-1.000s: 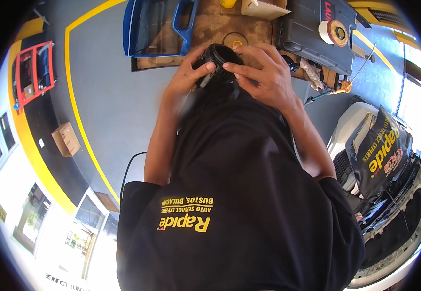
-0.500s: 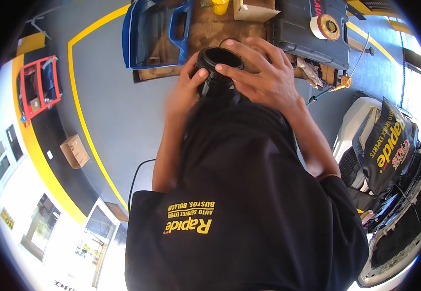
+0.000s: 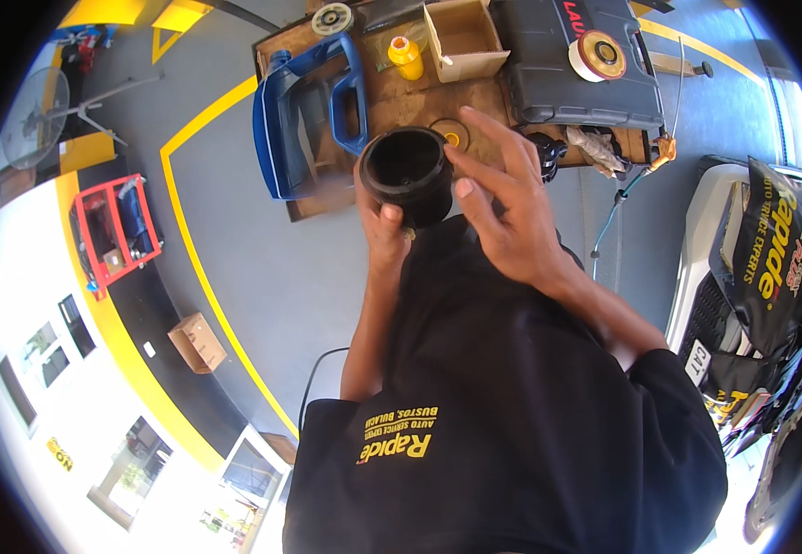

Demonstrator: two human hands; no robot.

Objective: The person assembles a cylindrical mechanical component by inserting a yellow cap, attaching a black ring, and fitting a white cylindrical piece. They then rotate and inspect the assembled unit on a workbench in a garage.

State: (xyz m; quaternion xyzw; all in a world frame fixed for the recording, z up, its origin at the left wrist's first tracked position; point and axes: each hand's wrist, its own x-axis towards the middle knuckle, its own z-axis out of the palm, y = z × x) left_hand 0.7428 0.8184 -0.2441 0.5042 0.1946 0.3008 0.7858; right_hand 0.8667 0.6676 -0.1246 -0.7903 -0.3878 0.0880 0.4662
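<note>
Partly hidden: left hand (image 3: 383, 234) behind black cylindrical housing (image 3: 425, 201).

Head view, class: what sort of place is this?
Probably a car repair workshop: a white car partly draped with a black cover, a blue jug and a grey case on a wooden bench.

We see a brown, stained wooden surface (image 3: 394, 106). On its left we have a blue jug (image 3: 277, 148) with its side cut open, and beyond that a pale round disc (image 3: 332, 19). In the middle we find a yellow bottle (image 3: 406, 61) upright beside an open cardboard box (image 3: 472, 66), with a thin black ring (image 3: 447, 117) nearer us. On the right we see a large dark case (image 3: 562, 97) lying flat, just beside the box.
</note>
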